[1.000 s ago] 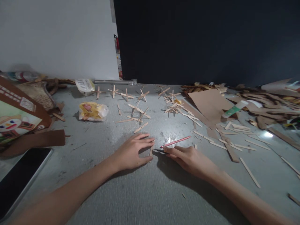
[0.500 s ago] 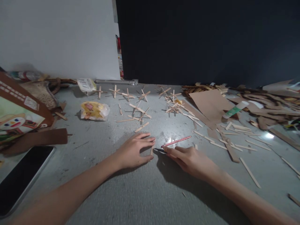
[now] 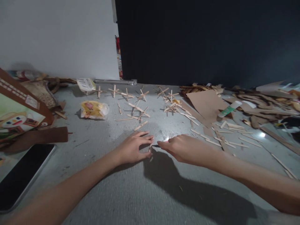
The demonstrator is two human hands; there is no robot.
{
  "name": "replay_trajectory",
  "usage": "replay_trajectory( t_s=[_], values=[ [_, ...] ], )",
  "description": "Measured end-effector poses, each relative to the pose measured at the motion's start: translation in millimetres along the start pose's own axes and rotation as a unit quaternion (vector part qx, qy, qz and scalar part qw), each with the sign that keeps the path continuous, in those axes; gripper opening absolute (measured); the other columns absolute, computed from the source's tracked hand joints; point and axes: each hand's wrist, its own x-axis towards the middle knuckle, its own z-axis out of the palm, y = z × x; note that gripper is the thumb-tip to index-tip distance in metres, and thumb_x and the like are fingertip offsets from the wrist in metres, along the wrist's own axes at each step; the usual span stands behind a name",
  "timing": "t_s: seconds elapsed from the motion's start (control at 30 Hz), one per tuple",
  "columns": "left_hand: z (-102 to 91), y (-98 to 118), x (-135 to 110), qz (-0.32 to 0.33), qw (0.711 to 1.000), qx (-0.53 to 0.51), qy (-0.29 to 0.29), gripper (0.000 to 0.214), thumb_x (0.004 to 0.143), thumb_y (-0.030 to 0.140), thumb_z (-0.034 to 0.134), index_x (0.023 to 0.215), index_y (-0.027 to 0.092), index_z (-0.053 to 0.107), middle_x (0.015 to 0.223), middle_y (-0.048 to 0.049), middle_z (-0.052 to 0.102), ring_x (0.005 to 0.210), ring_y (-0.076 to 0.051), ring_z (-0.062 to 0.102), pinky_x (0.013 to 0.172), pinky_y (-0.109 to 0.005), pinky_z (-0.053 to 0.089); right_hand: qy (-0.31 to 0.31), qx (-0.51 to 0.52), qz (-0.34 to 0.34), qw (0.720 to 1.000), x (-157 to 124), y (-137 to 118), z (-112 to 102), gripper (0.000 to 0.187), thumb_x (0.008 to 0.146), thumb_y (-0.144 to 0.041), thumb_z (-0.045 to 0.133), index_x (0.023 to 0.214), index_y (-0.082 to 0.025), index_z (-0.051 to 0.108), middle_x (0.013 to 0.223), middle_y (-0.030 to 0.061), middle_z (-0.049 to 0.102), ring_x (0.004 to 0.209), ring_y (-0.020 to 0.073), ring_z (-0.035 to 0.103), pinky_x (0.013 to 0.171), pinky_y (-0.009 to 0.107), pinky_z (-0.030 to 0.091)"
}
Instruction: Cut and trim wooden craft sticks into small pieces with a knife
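My left hand (image 3: 134, 147) rests low on the grey table. Its fingers and thumb pin a short piece of wooden craft stick (image 3: 150, 148) between them. From the right, my right hand (image 3: 179, 147) grips a slim, dark, pointed tool (image 3: 155, 146), its tip touching or almost touching the stick; the rest of it is hidden in the fingers, so its exact kind does not show. A small pale sliver (image 3: 151, 159) lies just below the stick. Behind my right fingers only a bit of a red striped rod (image 3: 167, 141) peeks out.
Crossed craft-stick shapes (image 3: 141, 113) stand beyond my hands. Loose craft sticks (image 3: 234, 126), a glue stick (image 3: 229, 109) and cardboard (image 3: 203, 104) lie to the right. On the left are a phone (image 3: 25, 175), a yellow wrapper (image 3: 92, 110) and a printed brown bag (image 3: 22, 106).
My right hand has moved slightly left and turned, now covering most of the red striped rod. A small pale sliver shows below the stick. My left hand keeps its hold.
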Motion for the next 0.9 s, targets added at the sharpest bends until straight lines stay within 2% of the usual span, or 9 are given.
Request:
replay_trajectory(
  t_s=[0.1, 0.33, 0.47, 0.6, 0.7, 0.8, 0.9],
  values=[
    [0.8, -2.8, 0.9, 0.011, 1.0, 0.001, 0.002, 0.041, 0.09, 0.036, 0.078, 0.131, 0.028, 0.075, 0.147, -0.0074, 0.068, 0.151, -0.032, 0.049, 0.12, -0.054, 0.043, -0.013, -0.022, -0.009, 1.0, 6.0, 2.1, -4.2, 0.033, 0.098, -0.009, 0.059, 0.128, -0.019, 0.068, 0.068, 0.0028, 0.068, 0.058, 0.0171, 0.065, 0.052, 0.028, 0.02],
    [2.8, -9.3, 2.5, 0.025, 1.0, 0.005, 0.008, 0.035, 0.089, 0.036, 0.078, 0.123, 0.028, 0.077, 0.146, -0.0067, 0.069, 0.149, -0.033, 0.051, 0.118, -0.053, 0.046, -0.021, -0.001, -0.031, 0.999, 18.2, 4.9, -20.1, 0.03, 0.102, -0.011, 0.057, 0.127, -0.019, 0.071, 0.074, 0.0057, 0.072, 0.059, 0.0169, 0.064, 0.053, 0.029, 0.022],
    [1.6, -7.6, 2.7, 0.002, 1.0, 0.02, 0.005, 0.047, 0.089, 0.038, 0.078, 0.135, 0.027, 0.071, 0.15, -0.0095, 0.066, 0.15, -0.032, 0.05, 0.119, -0.052, 0.045, -0.03, 0.042, 0.047, 0.998, 14.6, -8.0, -23.9, 0.026, 0.105, -0.014, 0.053, 0.124, -0.018, 0.071, 0.079, 0.0083, 0.074, 0.064, 0.0192, 0.067, 0.053, 0.029, 0.022],
    [1.2, -4.5, 2.1, -0.045, 0.998, 0.033, 0.01, 0.064, 0.087, 0.045, 0.079, 0.145, 0.025, 0.064, 0.159, -0.0133, 0.056, 0.15, -0.034, 0.049, 0.123, -0.052, 0.041, -0.021, 0.108, 0.15, 0.983, 5.3, -27.5, -10.6, 0.025, 0.104, -0.012, 0.05, 0.12, -0.018, 0.068, 0.078, 0.007, 0.074, 0.067, 0.0197, 0.07, 0.053, 0.028, 0.021],
    [1.0, -2.3, 2.5, -0.057, 0.998, 0.04, 0.005, 0.064, 0.087, 0.045, 0.078, 0.147, 0.026, 0.062, 0.159, -0.011, 0.056, 0.151, -0.033, 0.048, 0.126, -0.05, 0.037, -0.013, 0.121, 0.174, 0.977, 1.8, -35.2, -1.1, 0.023, 0.106, -0.015, 0.049, 0.119, -0.019, 0.067, 0.078, 0.0067, 0.074, 0.065, 0.0193, 0.069, 0.052, 0.028, 0.021],
    [0.2, 0.1, 3.3, -0.059, 0.997, 0.044, 0.002, 0.064, 0.086, 0.042, 0.078, 0.146, 0.024, 0.063, 0.158, -0.0114, 0.058, 0.15, -0.033, 0.049, 0.126, -0.048, 0.037, -0.017, 0.072, 0.138, 0.988, 1.9, -31.7, -0.9, 0.027, 0.104, -0.012, 0.05, 0.125, -0.019, 0.065, 0.082, 0.0078, 0.076, 0.068, 0.0201, 0.07, 0.055, 0.028, 0.025],
    [0.0, 0.9, 3.7, -0.065, 0.997, 0.039, 0.002, 0.065, 0.085, 0.04, 0.079, 0.146, 0.023, 0.063, 0.158, -0.0116, 0.058, 0.149, -0.032, 0.05, 0.125, -0.048, 0.038, -0.051, -0.022, 0.041, 0.998, 4.2, -18.8, -9.1, 0.037, 0.099, -0.005, 0.054, 0.133, -0.017, 0.062, 0.086, 0.0102, 0.078, 0.073, 0.0225, 0.073, 0.058, 0.028, 0.028]
  ],
)
